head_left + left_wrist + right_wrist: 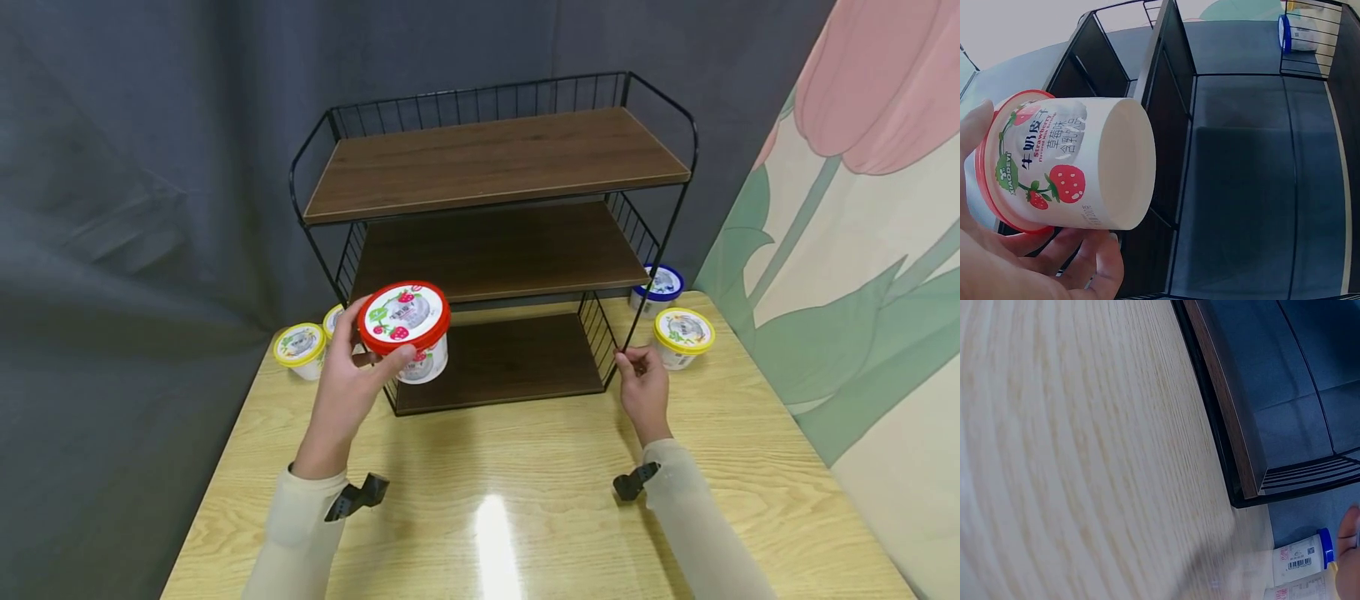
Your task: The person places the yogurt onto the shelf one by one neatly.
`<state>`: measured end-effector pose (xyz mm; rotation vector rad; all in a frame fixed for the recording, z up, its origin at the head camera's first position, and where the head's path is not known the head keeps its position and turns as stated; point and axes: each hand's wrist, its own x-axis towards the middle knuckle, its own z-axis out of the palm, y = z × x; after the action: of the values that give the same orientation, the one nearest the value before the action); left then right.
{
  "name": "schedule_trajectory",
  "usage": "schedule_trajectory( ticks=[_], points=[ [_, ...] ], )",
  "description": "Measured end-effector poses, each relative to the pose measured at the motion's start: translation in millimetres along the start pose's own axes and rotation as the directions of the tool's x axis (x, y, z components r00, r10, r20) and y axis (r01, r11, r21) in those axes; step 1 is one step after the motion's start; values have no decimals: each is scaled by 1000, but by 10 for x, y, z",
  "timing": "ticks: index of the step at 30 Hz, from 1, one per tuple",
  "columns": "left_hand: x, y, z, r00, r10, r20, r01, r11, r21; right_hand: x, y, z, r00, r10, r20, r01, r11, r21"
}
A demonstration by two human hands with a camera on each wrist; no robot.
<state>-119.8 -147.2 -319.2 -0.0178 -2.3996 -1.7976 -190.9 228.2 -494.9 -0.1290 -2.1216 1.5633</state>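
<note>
My left hand point(352, 371) grips a white tub with a red lid point(405, 318), thumb and fingers around its rim, held up in front of the shelf rack's left side. Strawberries and "Strawberry" lettering show on the tub's wall point(1054, 156) in the left wrist view. My right hand point(645, 387) pinches the thin black front post of the rack point(637, 321) near its lower right corner. In the right wrist view only part of that hand point(1349, 556) shows at the right edge. The rack has three dark brown wooden shelves, such as the top one point(495, 162).
A yellow-lidded tub point(684, 331) and a blue-lidded tub point(660, 285) stand right of the rack. Another yellow-lidded tub point(300, 346) stands at the left, with one more partly hidden behind my left hand. A dark curtain point(150, 208) hangs behind the light wooden table point(435, 508).
</note>
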Motion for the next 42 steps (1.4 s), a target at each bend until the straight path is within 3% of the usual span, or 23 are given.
schedule_trajectory(
  ticks=[4, 13, 21, 29, 42],
  points=[
    [26, 75, 6, 1000, 15, -7, -15, 1000, -26, 2, -5, -2, 1000, 0, -8, 0, 1000, -3],
    [90, 165, 36, 1000, 8, -14, -9, 999, -47, 112, 397, 56, 999, 21, -24, -20, 999, 43],
    [195, 247, 55, 997, 67, -36, -70, 995, -76, 126, 376, 20, 1000, -4, -26, 5, 1000, 24],
    [244, 358, 38, 995, 90, -48, -93, 993, -68, 90, 376, 53, 999, 29, -14, -29, 999, 30],
    [331, 440, 138, 993, 114, -3, -114, 987, -112, 44, 286, 24, 998, 66, 6, -66, 998, 5]
  ],
)
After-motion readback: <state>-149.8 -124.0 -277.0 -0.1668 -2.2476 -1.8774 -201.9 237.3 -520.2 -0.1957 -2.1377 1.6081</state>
